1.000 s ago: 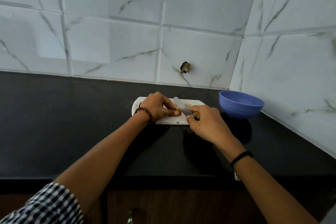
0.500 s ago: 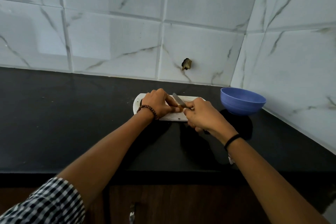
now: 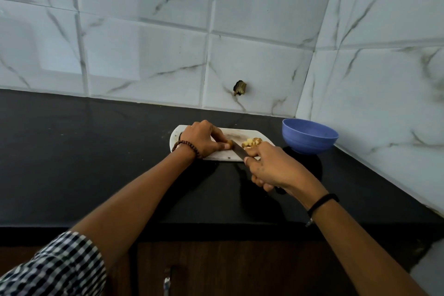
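A white cutting board [image 3: 236, 132] lies on the black counter. My left hand [image 3: 204, 138] curls over a small brownish piece of food [image 3: 229, 143] and pins it to the board; most of the piece is hidden under the fingers. My right hand [image 3: 274, 168] grips the handle of a knife [image 3: 238, 150]. The blade lies across the board right beside my left fingertips. A small pile of cut yellowish pieces [image 3: 251, 142] sits on the board just right of the blade.
A blue bowl [image 3: 310, 136] stands on the counter to the right of the board, close to the corner of the tiled walls. The black counter [image 3: 96, 163] stretches far to the left. A cabinet handle [image 3: 167, 281] shows below the counter edge.
My right hand has pulled back toward me with the knife, and the blade now lies lower across the board. The pile of cut pieces has come into sight. My left hand has stayed put.
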`<state>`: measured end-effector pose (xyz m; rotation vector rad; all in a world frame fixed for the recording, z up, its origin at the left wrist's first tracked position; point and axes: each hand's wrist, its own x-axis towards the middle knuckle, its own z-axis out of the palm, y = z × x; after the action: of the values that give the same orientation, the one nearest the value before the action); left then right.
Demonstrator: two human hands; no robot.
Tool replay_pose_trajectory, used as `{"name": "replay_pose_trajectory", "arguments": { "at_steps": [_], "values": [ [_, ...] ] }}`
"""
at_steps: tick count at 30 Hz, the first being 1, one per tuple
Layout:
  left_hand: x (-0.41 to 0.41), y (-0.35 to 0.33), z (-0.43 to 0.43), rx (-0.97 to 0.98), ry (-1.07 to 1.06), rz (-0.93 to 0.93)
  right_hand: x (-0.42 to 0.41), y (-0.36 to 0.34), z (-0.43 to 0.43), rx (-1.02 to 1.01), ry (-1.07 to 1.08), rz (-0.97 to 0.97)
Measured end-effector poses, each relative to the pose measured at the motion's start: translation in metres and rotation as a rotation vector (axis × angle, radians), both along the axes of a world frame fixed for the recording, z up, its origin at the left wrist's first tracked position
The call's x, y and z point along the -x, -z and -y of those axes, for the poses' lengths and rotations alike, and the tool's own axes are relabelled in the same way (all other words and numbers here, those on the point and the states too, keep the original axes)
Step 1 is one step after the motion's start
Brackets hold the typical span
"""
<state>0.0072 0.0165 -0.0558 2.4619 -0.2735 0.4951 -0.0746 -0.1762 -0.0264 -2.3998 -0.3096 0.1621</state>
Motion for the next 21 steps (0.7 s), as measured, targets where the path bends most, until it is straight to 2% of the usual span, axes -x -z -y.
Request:
{"name": "replay_pose_trajectory", "arguments": {
  "at_steps": [9,12,16,21],
  "values": [
    [-0.003,0.003,0.001,-0.063,-0.010,-0.027,0.013,-0.023,0.024,0.072,-0.017,-0.094],
    [-0.003,0.004,0.002,-0.108,0.009,-0.050,0.018,-0.028,0.030,0.032,-0.020,-0.114],
    [-0.006,0.004,0.001,-0.125,0.011,-0.038,0.015,-0.017,0.026,-0.083,0.043,0.008],
    [-0.011,0.003,-0.004,-0.049,0.005,-0.043,-0.017,-0.001,0.005,-0.102,0.094,0.130]
  ]
}}
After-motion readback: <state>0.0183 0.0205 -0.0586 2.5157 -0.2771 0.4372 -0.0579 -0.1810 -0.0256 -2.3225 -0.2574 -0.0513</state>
